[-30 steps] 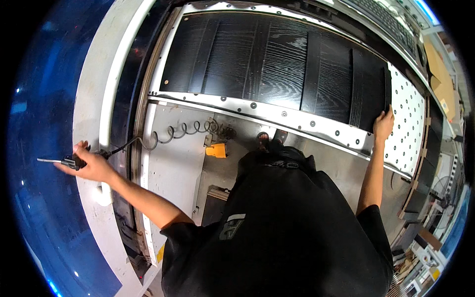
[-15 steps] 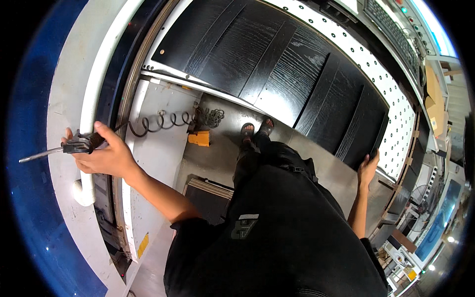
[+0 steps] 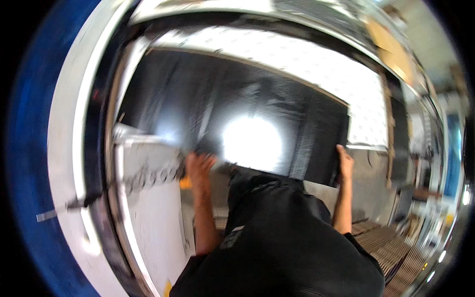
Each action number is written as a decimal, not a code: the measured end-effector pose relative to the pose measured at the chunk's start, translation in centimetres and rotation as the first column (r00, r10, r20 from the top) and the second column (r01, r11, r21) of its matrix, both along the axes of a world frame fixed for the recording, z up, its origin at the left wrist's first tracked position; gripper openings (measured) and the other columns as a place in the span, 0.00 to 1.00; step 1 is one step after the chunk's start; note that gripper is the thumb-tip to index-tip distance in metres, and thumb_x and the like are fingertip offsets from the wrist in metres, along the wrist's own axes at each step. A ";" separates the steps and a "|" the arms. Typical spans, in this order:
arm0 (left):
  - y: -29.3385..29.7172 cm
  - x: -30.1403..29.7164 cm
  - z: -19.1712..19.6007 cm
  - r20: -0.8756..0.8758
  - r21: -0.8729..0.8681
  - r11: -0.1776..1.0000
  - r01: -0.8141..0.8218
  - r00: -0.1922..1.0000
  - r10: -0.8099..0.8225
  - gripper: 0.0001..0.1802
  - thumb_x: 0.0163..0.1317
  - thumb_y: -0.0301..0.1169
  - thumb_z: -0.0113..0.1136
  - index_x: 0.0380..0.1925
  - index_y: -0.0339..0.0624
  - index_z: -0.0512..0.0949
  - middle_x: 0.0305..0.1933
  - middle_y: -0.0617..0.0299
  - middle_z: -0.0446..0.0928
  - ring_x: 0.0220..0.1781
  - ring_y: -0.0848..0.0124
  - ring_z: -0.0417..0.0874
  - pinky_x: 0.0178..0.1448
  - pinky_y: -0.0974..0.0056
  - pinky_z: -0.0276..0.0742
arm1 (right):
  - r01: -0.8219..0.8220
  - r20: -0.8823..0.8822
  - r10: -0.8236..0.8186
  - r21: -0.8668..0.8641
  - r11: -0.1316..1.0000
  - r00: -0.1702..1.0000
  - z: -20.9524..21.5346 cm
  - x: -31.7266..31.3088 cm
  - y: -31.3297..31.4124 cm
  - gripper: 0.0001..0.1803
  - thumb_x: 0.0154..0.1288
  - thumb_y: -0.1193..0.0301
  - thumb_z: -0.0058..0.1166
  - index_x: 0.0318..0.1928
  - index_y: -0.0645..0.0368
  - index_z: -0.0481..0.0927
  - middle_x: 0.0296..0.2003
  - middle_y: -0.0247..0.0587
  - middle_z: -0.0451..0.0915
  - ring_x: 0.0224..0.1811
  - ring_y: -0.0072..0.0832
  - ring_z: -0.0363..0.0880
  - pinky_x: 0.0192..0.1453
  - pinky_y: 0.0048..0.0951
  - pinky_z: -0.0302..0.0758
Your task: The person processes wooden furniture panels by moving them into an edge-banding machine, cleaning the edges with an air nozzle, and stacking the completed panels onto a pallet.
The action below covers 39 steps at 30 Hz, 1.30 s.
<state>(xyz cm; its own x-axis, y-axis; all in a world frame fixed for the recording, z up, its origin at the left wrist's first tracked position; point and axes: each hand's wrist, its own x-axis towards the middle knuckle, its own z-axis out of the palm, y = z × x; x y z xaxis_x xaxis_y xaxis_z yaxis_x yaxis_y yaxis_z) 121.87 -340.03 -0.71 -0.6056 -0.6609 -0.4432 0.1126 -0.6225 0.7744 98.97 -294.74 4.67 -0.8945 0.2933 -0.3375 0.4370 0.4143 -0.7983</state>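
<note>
A long black wood-grain panel (image 3: 208, 119) with raised crosswise strips lies slanted over a white table dotted with small round spots, its near edge jutting toward me. At that near edge, left of the middle, my left hand (image 3: 200, 166) has its fingers closed on the rim, slightly smeared by motion. My right hand (image 3: 345, 161) grips the panel's right end near the corner, thumb side up. An air blow gun (image 3: 84, 202) with a metal nozzle and a black coiled hose (image 3: 153, 178) sits at the white rail on the left, out of my hands.
A white rail (image 3: 79, 148) and a blue surface (image 3: 29, 148) run along the left. The white dotted table (image 3: 366, 99) shows behind the panel. Brown slatted stacks (image 3: 396, 252) stand at the lower right. A yellow piece (image 3: 185, 183) hangs near the hose.
My left hand has let go of the air blow gun and taken the panel's near edge. The panel has turned and come toward me, off the table's front edge. The view has swung.
</note>
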 end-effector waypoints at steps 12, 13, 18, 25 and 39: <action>16.9 -6.1 3.9 0.000 0.160 0.978 0.133 0.991 -0.134 0.21 0.71 0.46 0.63 0.53 0.48 0.69 0.33 0.57 0.80 0.37 0.59 0.89 0.32 0.66 0.83 | 0.155 -0.159 -0.119 0.241 0.958 0.980 8.8 -0.3 19.4 0.35 0.60 0.44 0.64 0.44 0.71 0.85 0.34 0.58 0.86 0.41 0.42 0.87 0.49 0.40 0.78; 19.4 -6.8 4.0 -0.031 0.181 0.966 0.187 0.982 -0.185 0.17 0.73 0.43 0.62 0.50 0.47 0.70 0.33 0.56 0.81 0.38 0.58 0.89 0.32 0.65 0.85 | 0.173 -0.164 -0.139 0.214 0.961 0.977 9.6 0.7 22.1 0.34 0.61 0.45 0.64 0.43 0.71 0.84 0.33 0.57 0.85 0.40 0.39 0.87 0.48 0.38 0.78; 31.1 -11.3 6.0 0.011 0.226 0.910 0.348 0.933 -0.360 0.13 0.73 0.40 0.61 0.43 0.45 0.71 0.35 0.54 0.82 0.41 0.55 0.89 0.35 0.63 0.88 | 0.359 -0.206 -0.316 0.224 0.906 0.926 8.1 6.0 37.2 0.33 0.64 0.47 0.64 0.43 0.73 0.83 0.34 0.50 0.85 0.38 0.33 0.84 0.46 0.36 0.77; 43.8 -21.8 5.6 -0.108 0.178 0.640 0.747 0.662 -0.742 0.08 0.75 0.37 0.59 0.40 0.46 0.76 0.36 0.56 0.84 0.44 0.56 0.91 0.35 0.60 0.90 | 0.639 -0.113 -0.630 0.164 0.751 0.769 6.1 16.7 49.5 0.29 0.70 0.52 0.61 0.44 0.73 0.82 0.37 0.43 0.83 0.41 0.30 0.78 0.52 0.31 0.74; 60.3 -42.6 4.6 0.027 -0.107 0.344 0.933 0.349 -0.937 0.20 0.69 0.50 0.65 0.36 0.44 0.74 0.31 0.60 0.80 0.32 0.64 0.89 0.31 0.63 0.87 | 0.818 -0.214 -0.801 -0.014 0.575 0.559 2.6 17.2 52.9 0.35 0.70 0.57 0.63 0.63 0.77 0.73 0.60 0.57 0.79 0.61 0.43 0.78 0.70 0.36 0.68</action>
